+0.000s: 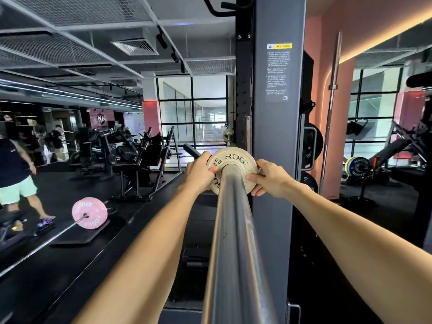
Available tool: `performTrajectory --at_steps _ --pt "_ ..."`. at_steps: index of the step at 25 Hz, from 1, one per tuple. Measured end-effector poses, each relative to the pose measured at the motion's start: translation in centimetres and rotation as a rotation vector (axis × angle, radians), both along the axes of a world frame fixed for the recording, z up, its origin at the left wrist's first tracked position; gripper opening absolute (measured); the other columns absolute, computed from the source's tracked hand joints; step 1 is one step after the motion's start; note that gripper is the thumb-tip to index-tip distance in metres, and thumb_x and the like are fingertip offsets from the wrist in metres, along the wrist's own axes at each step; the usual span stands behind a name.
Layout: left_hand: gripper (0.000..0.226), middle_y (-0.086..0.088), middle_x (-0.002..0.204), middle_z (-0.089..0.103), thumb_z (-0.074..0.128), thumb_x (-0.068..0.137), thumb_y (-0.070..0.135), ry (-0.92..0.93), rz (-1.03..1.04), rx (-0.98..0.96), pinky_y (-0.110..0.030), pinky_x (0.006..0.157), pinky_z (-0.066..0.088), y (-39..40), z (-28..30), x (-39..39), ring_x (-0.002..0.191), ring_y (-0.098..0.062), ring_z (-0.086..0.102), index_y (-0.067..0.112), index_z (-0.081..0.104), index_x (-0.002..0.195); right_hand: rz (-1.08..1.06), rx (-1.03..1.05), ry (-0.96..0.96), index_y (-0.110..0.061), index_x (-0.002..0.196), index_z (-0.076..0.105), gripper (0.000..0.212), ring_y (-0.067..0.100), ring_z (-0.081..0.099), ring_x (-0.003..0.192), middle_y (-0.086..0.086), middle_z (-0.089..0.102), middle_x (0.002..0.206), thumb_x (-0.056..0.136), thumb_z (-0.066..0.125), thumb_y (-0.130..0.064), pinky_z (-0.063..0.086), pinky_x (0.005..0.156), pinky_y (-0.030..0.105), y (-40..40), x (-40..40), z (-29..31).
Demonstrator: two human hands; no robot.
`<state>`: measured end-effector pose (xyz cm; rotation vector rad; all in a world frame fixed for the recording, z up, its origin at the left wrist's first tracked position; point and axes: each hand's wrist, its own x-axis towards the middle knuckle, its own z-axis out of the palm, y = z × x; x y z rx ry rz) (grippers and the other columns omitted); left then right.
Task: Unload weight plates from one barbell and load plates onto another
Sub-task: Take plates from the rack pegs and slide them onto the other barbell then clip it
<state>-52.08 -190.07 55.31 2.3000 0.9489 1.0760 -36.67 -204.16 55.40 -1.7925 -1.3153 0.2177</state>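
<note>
Gym with black floor (70, 272) and mesh ceiling. Left hand (198, 174) and right hand (268, 181) grip opposite edges of a small plate (233, 157) on the bar (233, 242), beside the rack post (278, 136); pink plate (90, 212) on the floor.

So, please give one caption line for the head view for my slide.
Both hands, left hand and right hand, grip a small Rogue plate on the barbell sleeve.

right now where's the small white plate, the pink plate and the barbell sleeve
small white plate (233, 157): head view, upper face by the lettering
pink plate (89, 212): head view, flat face
barbell sleeve (230, 230): head view, bare steel below the white plate
</note>
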Motion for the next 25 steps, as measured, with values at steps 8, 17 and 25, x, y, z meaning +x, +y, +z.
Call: performTrajectory --at_steps 8,17,25 --pt "0.019 -0.006 0.11 0.063 0.055 0.094 0.025 0.048 0.007 0.016 -0.037 0.086 0.042 0.9 0.2 0.4 0.102 -0.027 0.057 0.03 0.053 0.113 0.039 0.016 0.048 -0.016 0.088 0.05 0.012 0.027 0.073 0.075 0.011 0.069 0.092 0.094 0.06 -0.019 0.061 0.07 0.036 0.6 0.6 -0.3" --pt "0.048 -0.011 0.119 0.062 0.059 0.084 0.058 0.188 0.053 -0.121 -0.036 0.092 0.044 0.0 -1.7 -10.6 0.114 -0.026 0.053 0.035 0.049 0.125 0.005 -0.315 0.137 -0.007 0.115 0.058 0.021 0.016 0.057 0.077 0.003 0.059 0.097 0.095 0.052 -0.01 0.051 0.066 0.028 1.0 -6.4 -4.9" --pt "0.049 -0.001 0.107 0.064 0.068 0.08 0.055 0.198 0.119 -0.14 -0.031 0.083 0.042 0.1 -0.8 -29.6 0.102 -0.018 0.056 0.035 0.052 0.122 0.109 -0.164 -0.048 -0.012 0.139 0.039 0.063 0.026 0.052 0.121 0.006 0.049 0.134 0.089 0.062 -0.044 0.044 0.093 0.033 3.4 -22.6 -4.1"
